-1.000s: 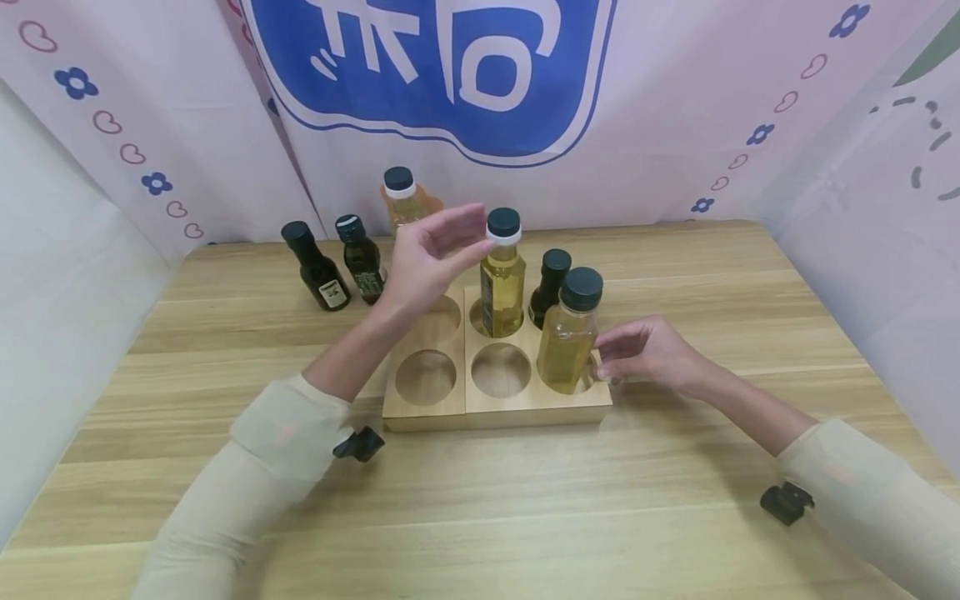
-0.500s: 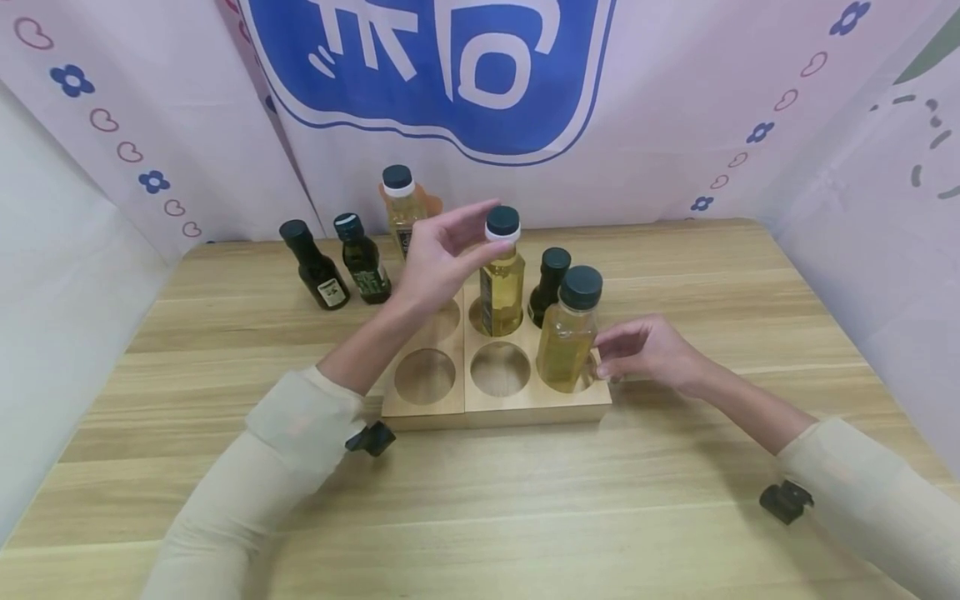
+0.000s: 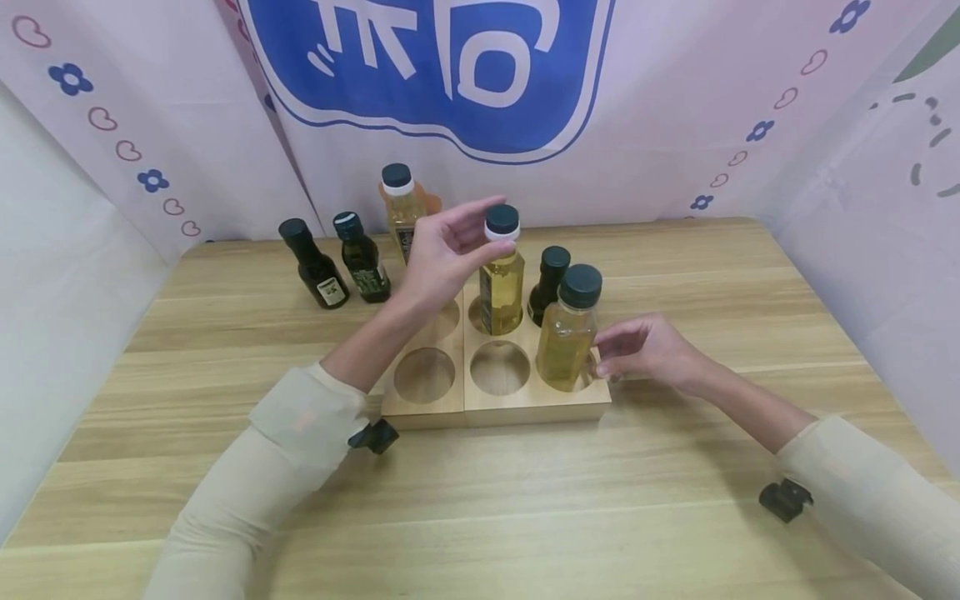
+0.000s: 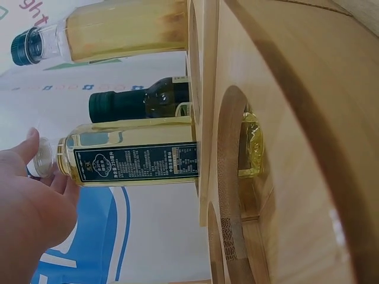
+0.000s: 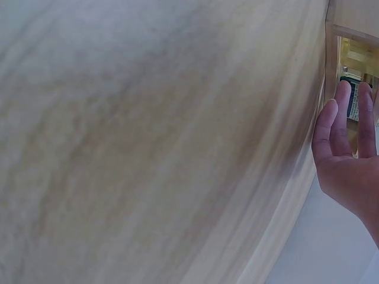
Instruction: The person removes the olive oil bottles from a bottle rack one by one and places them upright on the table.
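Note:
My left hand [image 3: 442,258] holds a clear bottle of yellow oil [image 3: 501,292] by the neck, just below its dark green cap. Thumb and fingers lie on opposite sides of the neck in the left wrist view, where the bottle [image 4: 136,157] shows a dark label. Its base sits in a back hole of a wooden rack [image 3: 536,412]. At the rack's right end, my right hand [image 3: 652,354] rests its fingertips on the side wall, fingers extended. Close by, a larger oil bottle [image 3: 566,346] stands in the front right hole, and a small dark bottle [image 3: 547,287] behind it.
Left of the rack, two dark bottles, one with a pale label [image 3: 318,271] and one with a green label [image 3: 366,262], stand on the wooden table [image 3: 525,508]. Another yellow oil bottle [image 3: 401,200] is behind my left hand. A printed cloth [image 3: 637,167] hangs at the back.
My left hand has shifted slightly right and come around the neck of the oil bottle. The right hand and the bottles stay in place.

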Available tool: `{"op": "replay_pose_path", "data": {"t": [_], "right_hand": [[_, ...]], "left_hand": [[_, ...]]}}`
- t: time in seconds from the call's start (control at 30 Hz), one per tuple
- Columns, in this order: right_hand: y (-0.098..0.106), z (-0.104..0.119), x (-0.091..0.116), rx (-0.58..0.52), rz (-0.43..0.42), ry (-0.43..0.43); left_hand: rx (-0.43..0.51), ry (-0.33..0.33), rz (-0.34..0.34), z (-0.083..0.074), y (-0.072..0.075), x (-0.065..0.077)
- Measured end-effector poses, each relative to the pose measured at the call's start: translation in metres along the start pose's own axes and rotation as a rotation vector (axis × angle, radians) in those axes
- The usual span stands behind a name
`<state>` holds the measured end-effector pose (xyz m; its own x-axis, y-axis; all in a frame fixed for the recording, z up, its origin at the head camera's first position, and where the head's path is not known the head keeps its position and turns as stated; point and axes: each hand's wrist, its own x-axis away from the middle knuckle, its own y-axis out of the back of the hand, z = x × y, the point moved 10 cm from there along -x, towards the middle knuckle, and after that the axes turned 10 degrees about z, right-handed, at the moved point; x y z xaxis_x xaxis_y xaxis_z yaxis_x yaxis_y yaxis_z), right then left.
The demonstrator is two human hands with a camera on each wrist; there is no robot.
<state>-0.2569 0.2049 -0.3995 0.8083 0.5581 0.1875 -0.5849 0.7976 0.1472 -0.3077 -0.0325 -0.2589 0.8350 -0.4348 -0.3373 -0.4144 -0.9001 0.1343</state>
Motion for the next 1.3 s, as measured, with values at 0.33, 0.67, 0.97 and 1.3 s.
{"op": "replay_pose_path", "data": {"t": [0.33, 0.67, 0.97, 1.3], "right_hand": [[-0.0001, -0.0001, -0.0005, -0.001, 0.006, 0.01], [-0.0007, 0.0, -0.0002, -0.016, 0.012, 0.014], [-0.0001, -0.0007, -0.0007, -0.016, 0.009, 0.012], [0.0, -0.0005, -0.0014, -0.015, 0.012, 0.019]], "left_hand": [[0.032, -0.003, -0.02, 0.0004, 0.0009, -0.0012], [0.041, -0.009, -0.027, -0.0002, 0.0005, -0.0008], [0.034, -0.017, -0.035, 0.0003, 0.0008, -0.0018], [0.044, -0.016, -0.049, 0.0008, 0.0014, -0.0016]]}}
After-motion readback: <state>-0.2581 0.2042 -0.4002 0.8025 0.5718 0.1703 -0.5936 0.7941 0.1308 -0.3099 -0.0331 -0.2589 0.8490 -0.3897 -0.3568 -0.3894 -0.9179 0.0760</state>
